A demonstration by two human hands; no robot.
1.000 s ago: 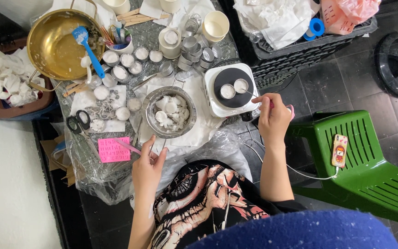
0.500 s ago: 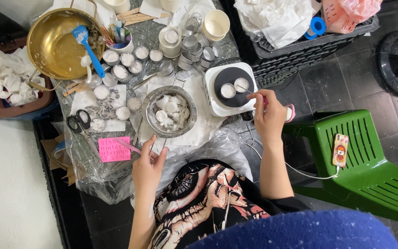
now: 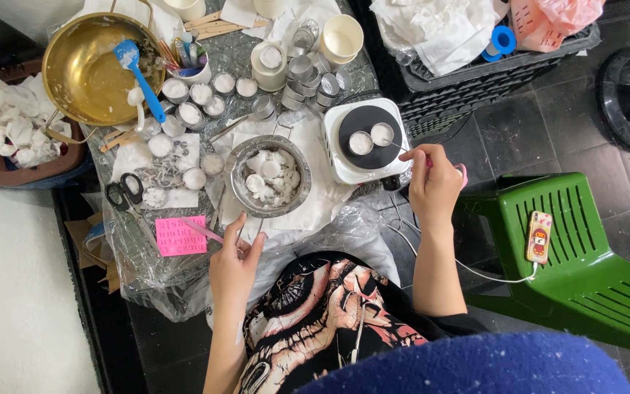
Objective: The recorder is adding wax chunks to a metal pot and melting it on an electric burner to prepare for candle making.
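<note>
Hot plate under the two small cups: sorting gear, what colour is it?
White hot plate with black round top, head view.

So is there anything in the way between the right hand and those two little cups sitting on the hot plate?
Nothing visible blocks it. The right hand is beside the white hot plate, holding a thin tool whose tip reaches toward the nearer of the two small cups on the black disc. The gap between them looks open.

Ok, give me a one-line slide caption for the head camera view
Right hand reaches toward two small cups on a hot plate; left hand rests by a metal bowl.
</note>
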